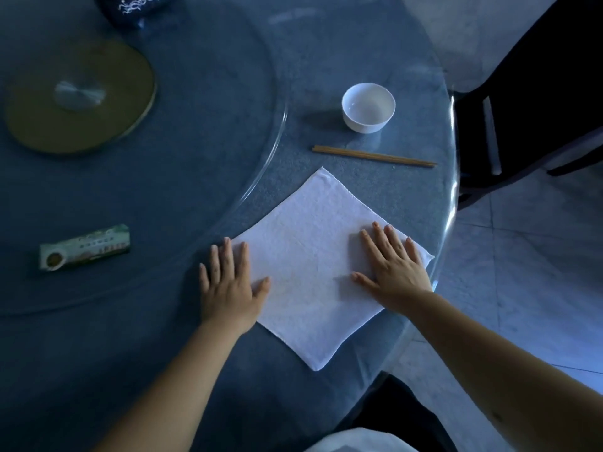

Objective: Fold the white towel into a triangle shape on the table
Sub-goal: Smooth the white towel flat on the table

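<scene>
The white towel [313, 256] lies spread flat as a square turned like a diamond on the round blue table [195, 190], one corner pointing away from me and one toward me. My left hand [230, 285] rests palm down on the towel's left corner, fingers spread, partly on the tablecloth. My right hand [393, 265] presses flat on the towel's right corner near the table's edge. Neither hand grips the cloth.
A white bowl [368, 107] and a pair of chopsticks [373, 156] lie beyond the towel. A wrapped packet [85, 247] sits at left. A glass turntable with a gold base [78, 96] fills the table's middle. A dark chair [522, 109] stands at right.
</scene>
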